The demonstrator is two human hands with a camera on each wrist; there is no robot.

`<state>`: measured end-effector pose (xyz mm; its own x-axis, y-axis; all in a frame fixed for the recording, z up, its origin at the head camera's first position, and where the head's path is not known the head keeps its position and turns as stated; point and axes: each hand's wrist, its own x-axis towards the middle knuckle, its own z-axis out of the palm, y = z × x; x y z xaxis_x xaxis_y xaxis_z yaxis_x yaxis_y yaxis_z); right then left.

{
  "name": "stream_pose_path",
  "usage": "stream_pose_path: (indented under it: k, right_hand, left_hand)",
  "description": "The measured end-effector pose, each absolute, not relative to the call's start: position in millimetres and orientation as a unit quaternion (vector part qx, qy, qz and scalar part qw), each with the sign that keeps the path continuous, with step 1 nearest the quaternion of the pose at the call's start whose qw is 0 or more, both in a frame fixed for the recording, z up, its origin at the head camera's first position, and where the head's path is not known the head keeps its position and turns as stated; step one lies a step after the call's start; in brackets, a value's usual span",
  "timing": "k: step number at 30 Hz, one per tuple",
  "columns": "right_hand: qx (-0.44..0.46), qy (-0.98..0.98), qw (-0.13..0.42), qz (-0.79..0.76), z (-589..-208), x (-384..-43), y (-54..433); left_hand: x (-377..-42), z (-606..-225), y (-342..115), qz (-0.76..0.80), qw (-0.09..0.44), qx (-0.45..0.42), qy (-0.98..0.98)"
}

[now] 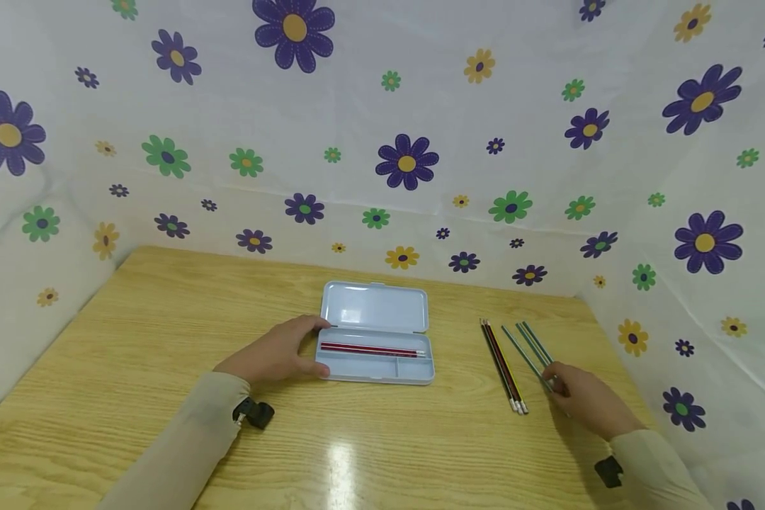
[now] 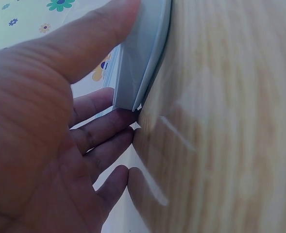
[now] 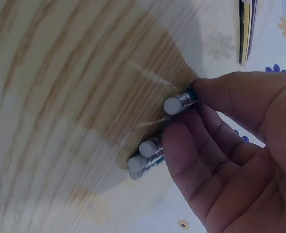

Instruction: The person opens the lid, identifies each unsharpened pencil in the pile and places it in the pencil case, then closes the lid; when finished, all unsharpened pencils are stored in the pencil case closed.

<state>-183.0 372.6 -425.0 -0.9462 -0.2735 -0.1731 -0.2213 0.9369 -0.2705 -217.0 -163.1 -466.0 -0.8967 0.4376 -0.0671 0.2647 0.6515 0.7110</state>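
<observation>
A light blue pencil case (image 1: 370,367) lies open on the table, its lid (image 1: 376,306) tipped back. Two red pencils (image 1: 370,349) rest in its rear compartment. My left hand (image 1: 270,352) holds the case's left end, thumb at the front corner and index finger near the hinge. In the left wrist view, the thumb lies along the case wall (image 2: 145,43). My right hand (image 1: 589,400) pinches one teal pencil (image 3: 184,101) near its white eraser end, between thumb and index finger. Several more teal pencils (image 1: 535,343) lie beside it, their eraser ends close under the fingers.
Left of the teal pencils lies a group of dark, red and yellow pencils (image 1: 503,368), eraser ends toward me. Flower-patterned white cloth (image 1: 357,127) walls in the wooden table (image 1: 185,304) at the back and sides.
</observation>
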Motion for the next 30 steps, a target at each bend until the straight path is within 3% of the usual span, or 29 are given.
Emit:
stream_pose_path:
  k: [30]
  right_hand:
    - [-0.088,0.985,0.091,-0.121,-426.3,-183.3,360.6]
  left_hand:
    - [-217.4,-467.5,-163.2,0.365,0.124,0.189,0.903]
